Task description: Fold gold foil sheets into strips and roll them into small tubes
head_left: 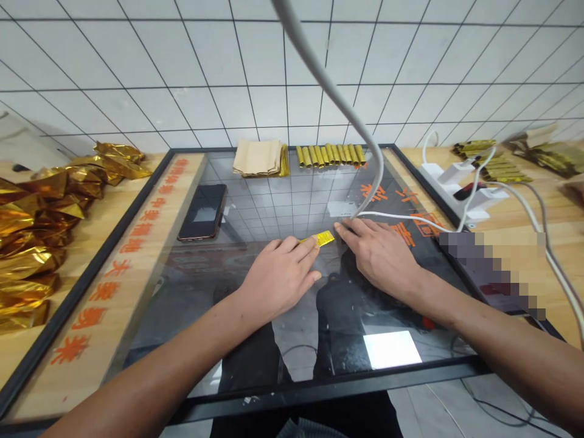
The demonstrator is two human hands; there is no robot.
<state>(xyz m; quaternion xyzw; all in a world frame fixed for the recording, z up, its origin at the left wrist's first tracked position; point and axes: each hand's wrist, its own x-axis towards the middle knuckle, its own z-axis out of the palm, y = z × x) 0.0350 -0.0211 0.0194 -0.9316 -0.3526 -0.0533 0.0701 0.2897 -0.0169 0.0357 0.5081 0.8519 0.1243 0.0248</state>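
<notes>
A small yellow-gold foil roll (325,238) lies on the dark glass tabletop (182,340) in the middle. The fingertips of my left hand (283,274) press down on its left part and hide some of it. That hand lies flat, its thumb apart from the fingers. Just right of the roll, my right hand (381,255) rests on the glass with fingers stretched forward, close to a white cable and not touching the roll. Nothing shows under its fingers. Behind the hands stand a stack of tan paper sheets (257,157) and a row of gold rolls (331,156).
A phone (203,212) lies on the glass at left. Crumpled gold foil (31,243) covers the left side. At right are a white power strip (440,188), cables and more gold rolls (504,169). A thick grey cable (328,82) hangs in front of the tiled wall.
</notes>
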